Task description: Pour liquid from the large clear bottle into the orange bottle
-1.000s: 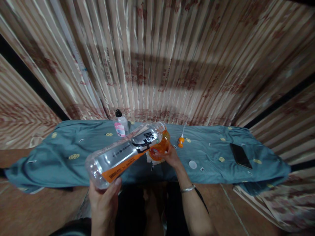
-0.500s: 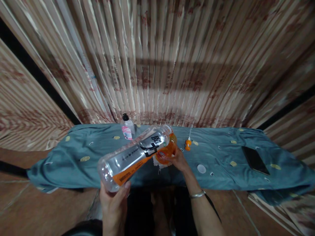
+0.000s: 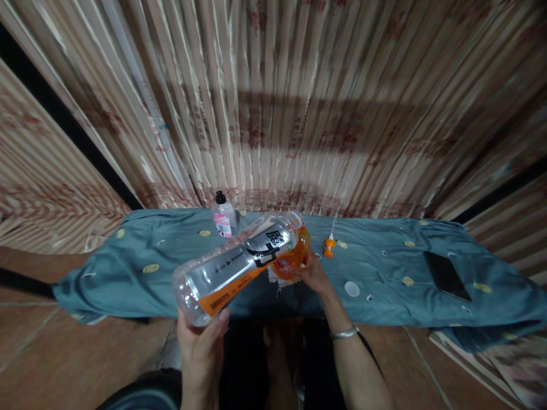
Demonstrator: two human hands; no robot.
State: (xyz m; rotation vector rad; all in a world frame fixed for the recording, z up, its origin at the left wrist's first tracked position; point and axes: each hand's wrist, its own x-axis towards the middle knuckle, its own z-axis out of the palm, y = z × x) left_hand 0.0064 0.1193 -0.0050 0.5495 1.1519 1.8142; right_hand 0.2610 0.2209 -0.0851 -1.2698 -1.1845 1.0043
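My left hand (image 3: pixel 203 341) is closed round the base of a large clear plastic bottle (image 3: pixel 239 265) with a silver, black and orange label. This bottle is tilted, its uncapped neck up and to the right, over an orange bottle (image 3: pixel 290 263). My right hand (image 3: pixel 314 273) grips the orange bottle from the right side. Beneath the orange bottle lies a crumpled white tissue (image 3: pixel 277 280). The clear bottle hides part of the orange one, including where the two mouths meet. An orange pump head (image 3: pixel 329 246) with a clear tube lies beyond my right hand.
A clear bottle with a black cap and pink label (image 3: pixel 223 219) stands at the back left. On the blue-green cloth (image 3: pixel 128 256) lie a white round disc (image 3: pixel 352 289) and a black phone (image 3: pixel 447 276) at right. A striped curtain (image 3: pixel 273 114) hangs behind.
Both hands keep their grips, and the clear bottle stays tilted over the orange one. The whole view has shifted slightly; nothing else has visibly moved.
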